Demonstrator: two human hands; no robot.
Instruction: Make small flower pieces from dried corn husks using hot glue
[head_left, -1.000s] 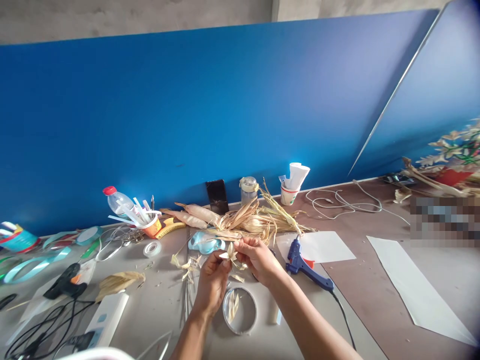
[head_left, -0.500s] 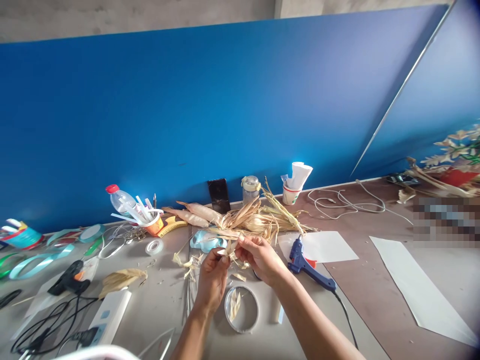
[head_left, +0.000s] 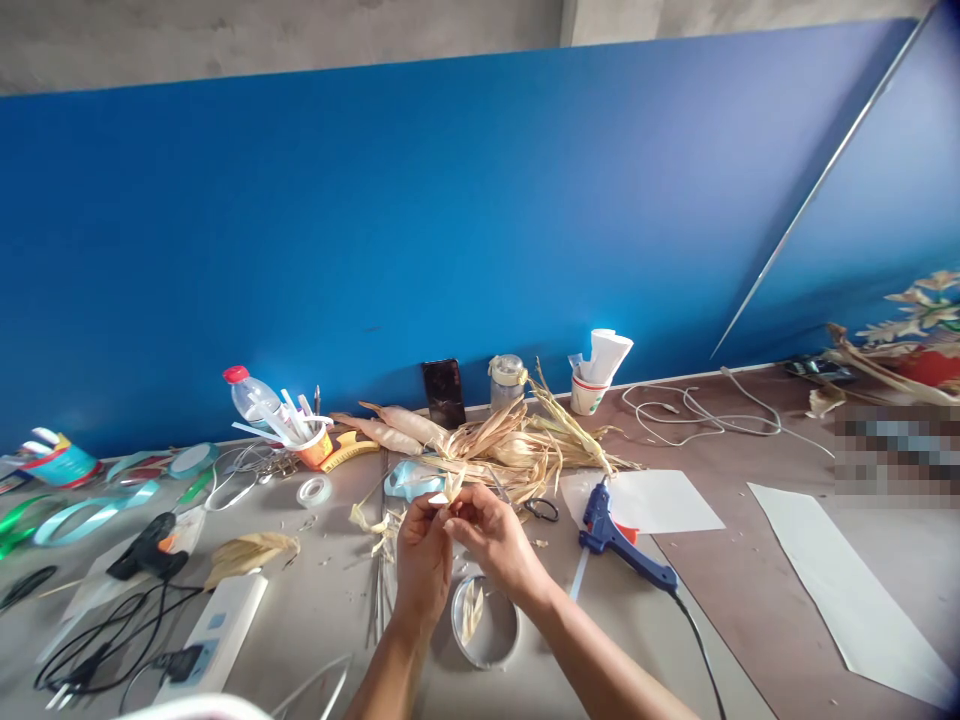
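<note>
Between my two hands is a small pale corn-husk flower (head_left: pixel 453 487), its pointed petals sticking up above the fingers. My left hand (head_left: pixel 422 560) is closed, pinching it low down from the left. From the right, my right hand (head_left: pixel 491 537) grips the same base, thumb and fingers pressed together and touching the left fingertips. The flower's lower end is hidden by the fingers. Just below the hands lies a clear round ring-shaped dish (head_left: pixel 486 664) with husk pieces (head_left: pixel 471 610) in it. A heap of dried corn husks (head_left: pixel 517 447) lies behind them.
A blue glue gun (head_left: pixel 622 545) with a trailing cord rests on white paper (head_left: pixel 679 502) at the right. Black-handled scissors (head_left: pixel 541 510) lie near the husks. At the left are a power strip (head_left: pixel 217 630), black cables and a tape roll (head_left: pixel 313 490). A blue partition (head_left: pixel 450 220) rises behind.
My right hand has moved left and slightly down, closing in against my left hand around the flower's base. The scissors behind it now show more. The view has shifted slightly.
</note>
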